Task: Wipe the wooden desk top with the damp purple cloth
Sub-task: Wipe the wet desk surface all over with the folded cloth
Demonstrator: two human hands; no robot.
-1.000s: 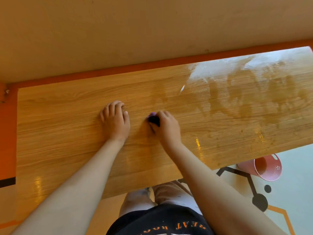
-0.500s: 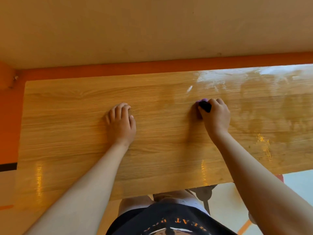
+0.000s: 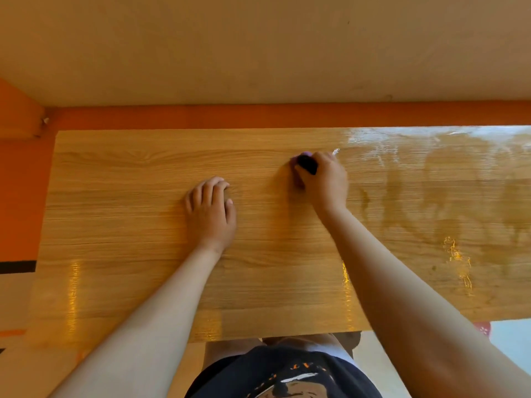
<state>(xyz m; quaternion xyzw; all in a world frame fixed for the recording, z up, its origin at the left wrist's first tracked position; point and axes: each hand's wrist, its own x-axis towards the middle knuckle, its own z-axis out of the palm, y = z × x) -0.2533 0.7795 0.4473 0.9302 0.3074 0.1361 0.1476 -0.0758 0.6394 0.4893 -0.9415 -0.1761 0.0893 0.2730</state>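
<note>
Left of centre, the left hand (image 3: 211, 208) rests loose-fingered on the dry table (image 3: 115, 211), and just right of it the right hand (image 3: 326, 180) clenches the bunched purple cloth (image 3: 307, 164) against the wood, where so small a wad could skip strips, leaving streaks.

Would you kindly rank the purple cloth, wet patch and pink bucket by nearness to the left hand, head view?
1. purple cloth, in the right hand, right of the left hand.
2. wet patch, right part of the desk top.
3. pink bucket, past the near edge, far right.
</note>
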